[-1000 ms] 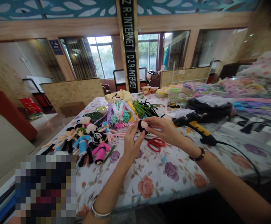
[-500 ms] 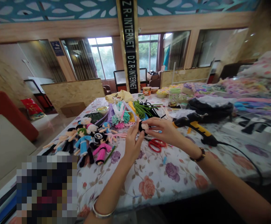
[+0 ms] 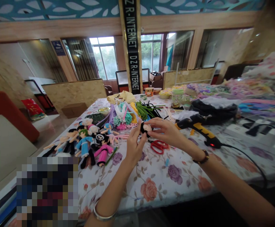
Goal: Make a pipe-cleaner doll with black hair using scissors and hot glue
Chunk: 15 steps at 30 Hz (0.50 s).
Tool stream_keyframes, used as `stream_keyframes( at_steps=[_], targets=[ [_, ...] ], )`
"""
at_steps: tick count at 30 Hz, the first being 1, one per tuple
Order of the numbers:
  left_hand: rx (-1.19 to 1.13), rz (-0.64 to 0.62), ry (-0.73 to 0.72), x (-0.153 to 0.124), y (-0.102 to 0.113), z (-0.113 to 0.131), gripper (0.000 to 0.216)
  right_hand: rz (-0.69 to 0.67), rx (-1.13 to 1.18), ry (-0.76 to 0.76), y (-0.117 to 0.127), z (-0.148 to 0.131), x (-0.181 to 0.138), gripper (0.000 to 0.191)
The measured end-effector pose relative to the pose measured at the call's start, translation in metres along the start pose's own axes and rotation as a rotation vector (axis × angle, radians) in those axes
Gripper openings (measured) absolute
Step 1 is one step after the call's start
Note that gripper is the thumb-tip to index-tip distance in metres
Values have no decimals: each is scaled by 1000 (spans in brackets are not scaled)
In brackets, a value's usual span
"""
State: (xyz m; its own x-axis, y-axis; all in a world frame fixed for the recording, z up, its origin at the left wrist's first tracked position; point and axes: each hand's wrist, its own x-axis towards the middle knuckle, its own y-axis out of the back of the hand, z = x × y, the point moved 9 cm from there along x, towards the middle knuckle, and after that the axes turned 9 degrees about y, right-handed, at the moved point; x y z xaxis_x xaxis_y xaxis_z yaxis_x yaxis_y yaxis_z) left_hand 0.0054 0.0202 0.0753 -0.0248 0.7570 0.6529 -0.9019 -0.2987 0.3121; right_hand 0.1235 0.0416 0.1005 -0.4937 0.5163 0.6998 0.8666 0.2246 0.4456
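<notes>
Both hands meet above the floral tablecloth around a small doll head with black hair and a pale face. My left hand pinches it from the left with thumb and fingers. My right hand grips it from the right, fingers curled over it. Red scissors lie on the cloth just below my right hand. A yellow and black glue gun rests to the right, past my right wrist.
Several finished pipe-cleaner dolls lie at the left of the table. A heap of coloured pipe cleaners sits behind the hands. A black bag, jars and more craft material fill the far right. The glue gun's cable trails right.
Hands and doll head stay nearly in place; the fingers have shifted slightly around the head.
</notes>
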Motion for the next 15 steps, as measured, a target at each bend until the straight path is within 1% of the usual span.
stream_keyframes(
  at_steps=[5, 15],
  targets=[
    [-8, 13, -8, 0, 1, 1, 51, 14, 12, -25, -1, 1, -1, 33],
    [14, 16, -19, 0, 1, -1, 49, 39, -32, 11, -3, -4, -2, 35]
  ],
)
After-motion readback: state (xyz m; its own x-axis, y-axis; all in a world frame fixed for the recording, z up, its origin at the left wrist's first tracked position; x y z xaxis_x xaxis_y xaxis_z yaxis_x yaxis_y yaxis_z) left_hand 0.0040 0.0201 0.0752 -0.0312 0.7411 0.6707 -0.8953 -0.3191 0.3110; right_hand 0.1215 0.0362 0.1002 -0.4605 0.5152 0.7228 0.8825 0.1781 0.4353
